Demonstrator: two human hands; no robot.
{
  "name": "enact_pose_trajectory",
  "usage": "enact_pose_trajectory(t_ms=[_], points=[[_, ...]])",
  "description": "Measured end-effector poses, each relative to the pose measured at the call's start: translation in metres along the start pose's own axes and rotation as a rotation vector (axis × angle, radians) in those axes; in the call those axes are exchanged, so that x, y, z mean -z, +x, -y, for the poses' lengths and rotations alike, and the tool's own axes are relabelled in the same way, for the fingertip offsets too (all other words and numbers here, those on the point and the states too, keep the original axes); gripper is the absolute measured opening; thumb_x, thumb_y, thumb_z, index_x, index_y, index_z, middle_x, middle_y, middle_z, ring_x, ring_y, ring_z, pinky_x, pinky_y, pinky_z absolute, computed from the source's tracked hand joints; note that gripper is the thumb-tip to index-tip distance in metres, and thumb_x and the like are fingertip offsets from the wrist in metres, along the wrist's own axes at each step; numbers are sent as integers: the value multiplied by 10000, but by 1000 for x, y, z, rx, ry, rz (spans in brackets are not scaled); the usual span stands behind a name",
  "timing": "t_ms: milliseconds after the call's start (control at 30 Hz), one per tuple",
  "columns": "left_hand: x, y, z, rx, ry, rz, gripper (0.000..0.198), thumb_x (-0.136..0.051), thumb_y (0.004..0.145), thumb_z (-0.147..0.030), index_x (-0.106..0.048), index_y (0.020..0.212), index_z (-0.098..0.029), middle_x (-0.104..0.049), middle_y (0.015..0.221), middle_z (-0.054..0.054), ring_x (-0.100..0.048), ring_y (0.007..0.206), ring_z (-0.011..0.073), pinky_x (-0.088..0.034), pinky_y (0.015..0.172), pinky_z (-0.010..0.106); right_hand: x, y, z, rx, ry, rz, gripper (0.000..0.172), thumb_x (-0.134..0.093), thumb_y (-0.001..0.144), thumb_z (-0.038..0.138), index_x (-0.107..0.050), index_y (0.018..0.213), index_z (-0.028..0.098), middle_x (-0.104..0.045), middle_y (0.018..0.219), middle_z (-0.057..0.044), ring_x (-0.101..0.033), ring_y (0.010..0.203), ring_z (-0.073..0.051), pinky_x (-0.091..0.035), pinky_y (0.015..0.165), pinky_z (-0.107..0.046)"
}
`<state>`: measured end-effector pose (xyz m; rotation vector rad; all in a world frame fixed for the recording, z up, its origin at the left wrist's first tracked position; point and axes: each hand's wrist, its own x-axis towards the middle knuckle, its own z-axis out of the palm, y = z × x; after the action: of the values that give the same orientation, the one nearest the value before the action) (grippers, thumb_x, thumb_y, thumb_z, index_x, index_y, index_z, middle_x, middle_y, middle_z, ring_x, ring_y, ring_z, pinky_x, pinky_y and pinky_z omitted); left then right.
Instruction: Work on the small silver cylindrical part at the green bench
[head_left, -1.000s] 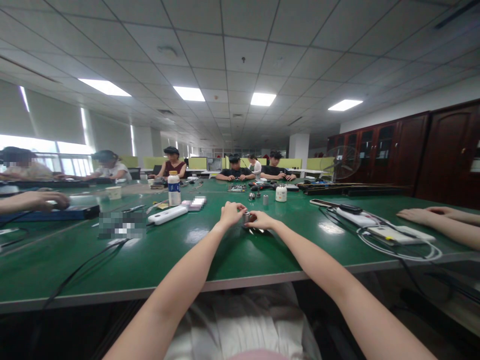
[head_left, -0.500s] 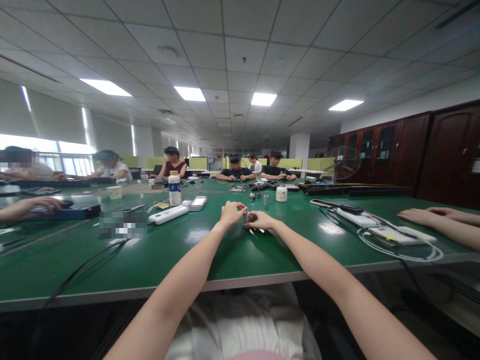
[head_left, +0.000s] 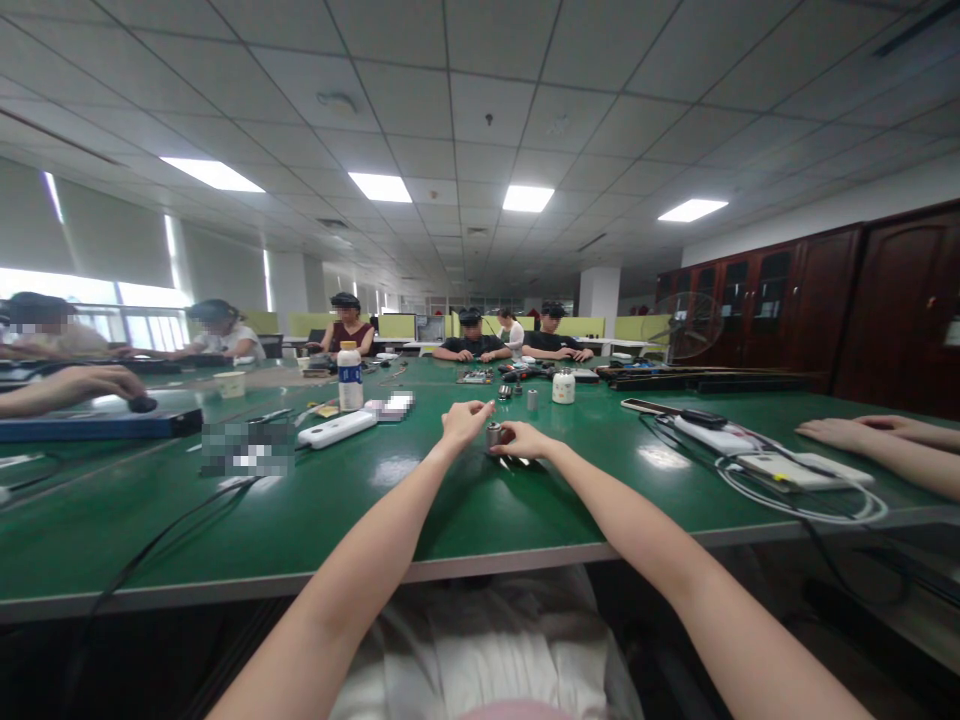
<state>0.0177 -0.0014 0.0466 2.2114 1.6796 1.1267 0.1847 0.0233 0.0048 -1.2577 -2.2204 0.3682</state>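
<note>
Both my arms reach out over the green table (head_left: 315, 500). A small silver metal cylinder (head_left: 493, 436) stands on the table between my hands. My right hand (head_left: 523, 439) is closed around the cylinder's right side and grips it. My left hand (head_left: 464, 422) hovers just left of and above the cylinder, with thumb and forefinger pinched together; what they hold, if anything, is too small to make out. Dark small parts lie on the table right behind the cylinder, partly hidden by my right hand.
A white bottle (head_left: 348, 376), a white power strip (head_left: 335, 429), small metal cylinders (head_left: 531, 399) and a white jar (head_left: 562, 386) stand farther back. White cables and a device (head_left: 780, 470) lie at right beside another person's hands (head_left: 847, 433). Other people sit around the table.
My left hand has lifted slightly off the top of the cylinder, its fingers pinched. At far left, another person's hand moved over the blue device.
</note>
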Motion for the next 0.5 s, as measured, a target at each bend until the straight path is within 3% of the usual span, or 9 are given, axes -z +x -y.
enact_pose_trajectory(t_ms=[133,300,500], points=[[0,3,0,21,-78,37,319,-522,934,-396,-604,1114,-146,-630,1116,81,-618,980,213,-495,877,427,1,-1,1,-5,-3,3,415,-774,720,336,-641,1063,144,-701,897,-59,-652,803,-189,-505,732,-283],[0,5,3,75,-86,26,291,-536,932,-360,-597,1125,-152,-614,1141,85,-608,1001,219,-500,877,433,1,-1,2,-4,-2,11,406,-772,719,340,-642,1044,134,-699,889,-63,-652,806,-190,-505,729,-279],[-6,2,7,1,-105,89,260,-554,926,-325,-600,1120,-159,-620,1128,81,-621,959,199,-525,838,400,0,0,1,-1,-2,4,407,-779,705,348,-644,1028,142,-694,882,-53,-649,803,-190,-507,732,-289]])
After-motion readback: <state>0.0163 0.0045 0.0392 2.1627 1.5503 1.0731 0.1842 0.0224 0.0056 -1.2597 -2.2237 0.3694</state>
